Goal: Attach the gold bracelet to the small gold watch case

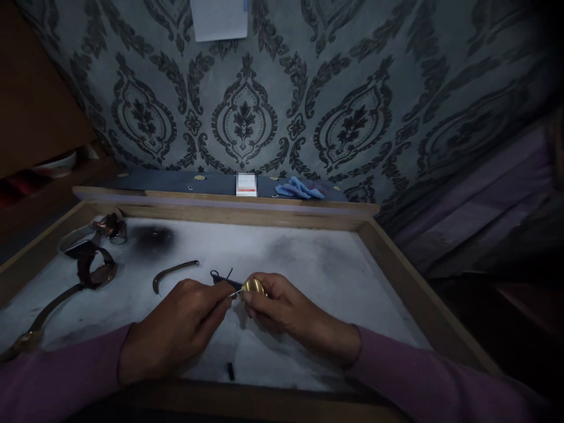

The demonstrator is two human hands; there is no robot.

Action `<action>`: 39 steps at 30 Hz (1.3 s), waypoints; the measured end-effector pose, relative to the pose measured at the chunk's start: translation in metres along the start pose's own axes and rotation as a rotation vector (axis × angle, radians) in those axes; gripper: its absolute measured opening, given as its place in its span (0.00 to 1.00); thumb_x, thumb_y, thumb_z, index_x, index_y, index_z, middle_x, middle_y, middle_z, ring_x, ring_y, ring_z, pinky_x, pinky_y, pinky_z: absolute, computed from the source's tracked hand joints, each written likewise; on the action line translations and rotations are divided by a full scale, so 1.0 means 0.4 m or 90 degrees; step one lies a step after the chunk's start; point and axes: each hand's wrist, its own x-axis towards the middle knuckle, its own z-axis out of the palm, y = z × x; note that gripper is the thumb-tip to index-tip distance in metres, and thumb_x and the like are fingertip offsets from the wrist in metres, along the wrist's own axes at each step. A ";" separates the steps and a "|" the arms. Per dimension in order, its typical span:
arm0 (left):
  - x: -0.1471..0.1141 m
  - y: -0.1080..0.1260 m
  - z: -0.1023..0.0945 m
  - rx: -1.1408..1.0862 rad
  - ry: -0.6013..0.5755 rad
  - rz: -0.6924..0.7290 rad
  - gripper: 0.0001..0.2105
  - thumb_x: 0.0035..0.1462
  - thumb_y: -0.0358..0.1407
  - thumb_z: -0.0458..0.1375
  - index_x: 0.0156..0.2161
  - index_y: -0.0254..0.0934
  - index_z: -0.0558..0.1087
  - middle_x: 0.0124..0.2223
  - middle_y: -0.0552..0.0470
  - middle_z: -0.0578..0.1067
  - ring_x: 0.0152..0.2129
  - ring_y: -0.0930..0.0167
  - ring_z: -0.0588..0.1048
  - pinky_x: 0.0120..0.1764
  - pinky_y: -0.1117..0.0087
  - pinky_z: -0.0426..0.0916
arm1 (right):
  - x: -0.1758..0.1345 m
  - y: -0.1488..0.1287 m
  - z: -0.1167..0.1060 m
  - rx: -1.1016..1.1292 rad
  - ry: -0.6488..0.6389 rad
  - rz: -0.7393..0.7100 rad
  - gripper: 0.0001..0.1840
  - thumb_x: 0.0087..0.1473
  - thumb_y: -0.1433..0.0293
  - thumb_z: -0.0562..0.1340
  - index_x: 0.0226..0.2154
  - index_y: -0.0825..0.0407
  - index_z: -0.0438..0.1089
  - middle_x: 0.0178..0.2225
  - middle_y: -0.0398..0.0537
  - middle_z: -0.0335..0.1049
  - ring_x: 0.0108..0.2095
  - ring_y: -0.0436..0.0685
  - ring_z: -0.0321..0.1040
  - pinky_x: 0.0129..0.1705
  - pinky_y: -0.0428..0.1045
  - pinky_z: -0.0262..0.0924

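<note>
My right hand (286,308) is closed around a shiny gold-coloured round watch case (254,286), gripped between thumb and fingers. My left hand (185,317) pinches a thin metal tool (237,292), whose tip meets the left edge of the case. My fingers hide most of the tool, so its exact kind does not show. Just behind the fingertips lies a dark thing with a small loop (214,274), partly covered by my hands. A loose curved watch strap (176,269) rests beyond my left hand. A small black piece (231,371) lies nearer to me.
The pale work surface (317,252) has a raised wooden rim (396,282). Left of my hands are a brown-strapped watch (100,273), a gold watch (29,341) and more watches (110,226). Past the back rim sit a small white box (246,184) and a blue cloth (299,188).
</note>
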 end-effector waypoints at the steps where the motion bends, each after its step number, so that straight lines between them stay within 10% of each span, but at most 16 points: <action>1: 0.000 0.000 0.000 0.003 -0.001 0.003 0.15 0.66 0.32 0.44 0.36 0.35 0.73 0.26 0.52 0.74 0.23 0.71 0.73 0.28 0.73 0.63 | 0.000 0.002 -0.001 0.000 0.001 0.001 0.16 0.54 0.61 0.63 0.23 0.53 0.62 0.13 0.31 0.52 0.13 0.42 0.43 0.14 0.41 0.36; 39: 0.003 0.006 -0.011 -0.011 -0.055 -0.006 0.14 0.66 0.32 0.43 0.34 0.36 0.70 0.25 0.54 0.73 0.21 0.73 0.69 0.27 0.73 0.60 | 0.005 0.015 -0.009 0.006 -0.032 0.041 0.11 0.53 0.70 0.61 0.22 0.52 0.60 0.14 0.32 0.53 0.13 0.42 0.45 0.14 0.40 0.39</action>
